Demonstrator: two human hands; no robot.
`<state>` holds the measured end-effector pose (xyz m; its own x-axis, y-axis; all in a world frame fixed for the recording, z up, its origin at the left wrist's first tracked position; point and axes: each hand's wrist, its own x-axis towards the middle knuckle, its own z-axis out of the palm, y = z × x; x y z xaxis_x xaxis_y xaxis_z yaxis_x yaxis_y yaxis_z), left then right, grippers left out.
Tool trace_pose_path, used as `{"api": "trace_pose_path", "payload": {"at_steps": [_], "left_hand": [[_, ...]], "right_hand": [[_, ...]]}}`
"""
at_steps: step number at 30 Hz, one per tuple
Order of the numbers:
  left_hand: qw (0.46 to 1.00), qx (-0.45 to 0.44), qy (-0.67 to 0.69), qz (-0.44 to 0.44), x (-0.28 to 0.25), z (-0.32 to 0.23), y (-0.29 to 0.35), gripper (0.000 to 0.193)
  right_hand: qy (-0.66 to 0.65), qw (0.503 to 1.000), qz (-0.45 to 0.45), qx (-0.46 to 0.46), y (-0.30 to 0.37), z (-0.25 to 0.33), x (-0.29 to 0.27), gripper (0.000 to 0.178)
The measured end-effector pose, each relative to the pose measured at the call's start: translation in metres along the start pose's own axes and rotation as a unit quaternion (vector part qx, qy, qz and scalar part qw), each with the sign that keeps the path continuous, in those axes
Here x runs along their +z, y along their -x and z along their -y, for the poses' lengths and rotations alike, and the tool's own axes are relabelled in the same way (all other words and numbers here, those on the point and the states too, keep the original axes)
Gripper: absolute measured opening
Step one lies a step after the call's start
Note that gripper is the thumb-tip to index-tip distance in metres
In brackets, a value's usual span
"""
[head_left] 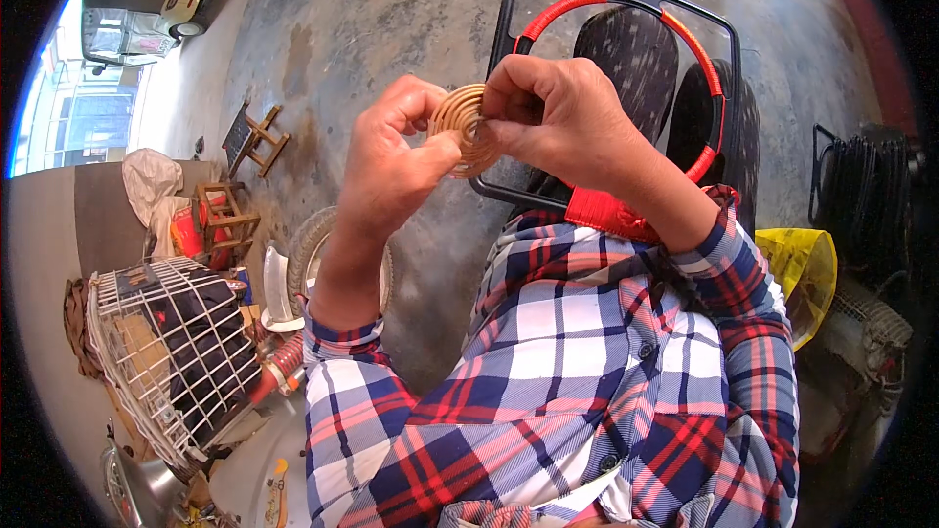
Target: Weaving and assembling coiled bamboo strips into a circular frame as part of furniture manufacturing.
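A small flat coil of tan, cane-like strand (452,120) is held up between my two hands, above the floor and left of my knees. My left hand (388,161) pinches its left side with thumb and fingers. At its right side, my right hand (565,120) has the thumb and curled fingers pressed together on the coil's edge. Across my lap rests a black rectangular frame with rounded corners (675,2), with a ring partly wrapped in red (696,44) inside it. Red material (604,216) covers the frame's near side, partly hidden by my right forearm.
To my left are a white wire basket (186,308) with dark cloth in it, a tyre (305,235) and a small wooden stool (225,220). Another low stool (262,142) lies farther off. A yellow bag (807,284) and dark stacked frames (861,181) stand at my right.
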<state>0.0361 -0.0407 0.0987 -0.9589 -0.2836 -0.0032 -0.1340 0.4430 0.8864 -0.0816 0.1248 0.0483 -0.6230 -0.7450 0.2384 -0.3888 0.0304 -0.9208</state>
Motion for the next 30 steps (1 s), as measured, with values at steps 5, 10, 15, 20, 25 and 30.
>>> {"api": "trace_pose_path", "payload": {"at_steps": [5,10,15,20,25,30], "left_hand": [[0.993,0.061,-0.100,-0.015,0.000,0.006,-0.006,0.012],[0.995,0.049,-0.090,0.008,0.000,0.011,-0.014,0.012],[0.987,-0.091,0.109,0.077,-0.006,0.008,-0.017,0.015],[0.983,-0.097,0.114,0.109,-0.009,0.008,-0.021,0.018],[0.986,-0.082,0.093,0.109,-0.009,0.006,-0.020,0.018],[0.985,-0.096,0.090,0.114,-0.010,0.005,-0.021,0.016]], "right_hand": [[0.043,0.999,-0.023,-0.010,0.001,0.001,0.000,0.016],[0.049,0.998,-0.047,-0.017,0.002,-0.003,0.002,0.015],[0.000,1.000,-0.028,0.011,0.000,-0.009,0.003,0.017],[0.015,1.000,-0.019,0.016,0.000,-0.007,0.002,0.019],[0.003,1.000,-0.014,0.013,0.000,-0.005,0.000,0.019],[-0.003,1.000,-0.014,-0.010,0.000,-0.008,-0.001,0.017]]}}
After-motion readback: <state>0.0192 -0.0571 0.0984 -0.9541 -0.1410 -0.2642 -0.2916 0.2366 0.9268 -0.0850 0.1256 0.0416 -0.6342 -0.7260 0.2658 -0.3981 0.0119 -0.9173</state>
